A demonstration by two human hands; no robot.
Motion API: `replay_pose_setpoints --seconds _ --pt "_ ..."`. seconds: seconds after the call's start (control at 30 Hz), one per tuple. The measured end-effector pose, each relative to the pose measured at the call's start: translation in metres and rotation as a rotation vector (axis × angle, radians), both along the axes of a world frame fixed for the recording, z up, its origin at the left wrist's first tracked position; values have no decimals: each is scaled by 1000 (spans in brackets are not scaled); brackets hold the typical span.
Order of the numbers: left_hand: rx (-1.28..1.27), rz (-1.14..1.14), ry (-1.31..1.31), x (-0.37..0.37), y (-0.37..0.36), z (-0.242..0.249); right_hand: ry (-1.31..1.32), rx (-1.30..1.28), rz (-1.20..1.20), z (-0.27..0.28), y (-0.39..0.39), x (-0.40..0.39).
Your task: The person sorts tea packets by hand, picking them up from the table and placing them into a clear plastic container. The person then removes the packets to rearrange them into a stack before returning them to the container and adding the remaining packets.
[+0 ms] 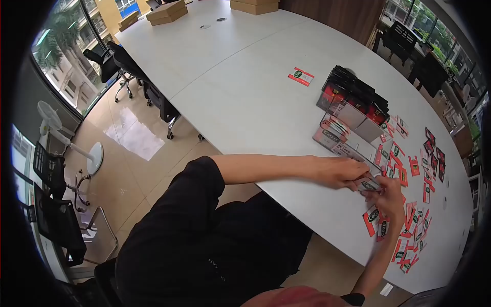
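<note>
I have both hands together just inside the near edge of the smooth white table (245, 97). The left hand (340, 171), its fingers curled and bunched, touches the upper end of a small, flat, rectangular packet (367, 184) with a pale face and a dark oval label. The right hand (389, 198) pinches the same packet between thumb and fingers from the other side, so it sits between the two hands, tilted; whether it is one packet or several, I cannot tell. Just beyond them I see the organizer (353, 153), clear, glossy, hard-walled and stepped in compartments. Red-and-white packets (335, 128) lean in a front compartment, and glossy black-and-red packets (358, 92) stand packed in rows at the back. Loose red-and-white packets (404, 253) lie scattered and overlapping to the right of the hands, towards the near edge; dark packets (433, 153) cluster near the curved right edge. A single packet (300, 77) lies flat, well apart, beyond the organizer's left side. Matte brown cardboard boxes (169, 13) rest at the table's far left corner.
</note>
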State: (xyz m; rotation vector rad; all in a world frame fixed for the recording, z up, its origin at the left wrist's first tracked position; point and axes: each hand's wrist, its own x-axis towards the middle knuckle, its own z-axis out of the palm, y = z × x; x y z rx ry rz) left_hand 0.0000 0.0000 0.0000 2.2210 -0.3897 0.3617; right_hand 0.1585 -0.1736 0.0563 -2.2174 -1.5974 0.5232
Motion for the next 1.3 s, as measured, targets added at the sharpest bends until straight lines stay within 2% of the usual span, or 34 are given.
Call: replay_pose_setpoints --seconds 0.17,0.3,0.37,0.43,0.5,0.63,0.7,0.83,0.9,0.97,1.0,1.03,1.1,1.13,1.2,1.23,1.3 --pt "45 78 -158 2 -2 -8 -59 181 44 -16 -3 10" --pt "-40 39 -137 3 0 -11 -73 224 44 -11 -5 19" --pt "-90 87 -62 1 0 -11 -14 348 118 -9 -8 26" --pt "12 124 -224 4 -3 -13 19 408 110 1 -14 35" --pt "-5 157 -141 1 -7 -10 -96 561 -65 -2 -23 50" --pt "-9 168 -11 0 -7 -4 -473 536 -352 0 -45 82" --pt "-9 189 -20 0 -10 2 -468 609 -389 -3 -47 86" --pt "28 190 -61 0 -12 1 -543 537 -396 -10 -41 87" --pt "47 238 10 0 -11 1 -573 520 -395 -13 -49 93" --pt "28 227 19 1 -12 0 -770 388 -458 -14 -64 102" --pt "43 230 -18 1 -12 -1 -629 197 -545 -3 -77 102" --pt "58 237 -55 2 -12 -1 -633 190 -549 -8 -97 116" --pt "63 230 -55 3 -13 -3 -451 134 -624 -27 -142 152" --pt "75 228 -55 3 -12 -4 -451 131 -621 -19 -152 150" --pt "65 221 -50 3 -13 -6 -350 -83 -886 -6 -170 143" --pt "56 212 -45 3 -15 -6 -350 -83 -879 -6 -179 147" --pt "51 212 -44 2 -18 -1 -54 -224 -937 -9 -188 155"
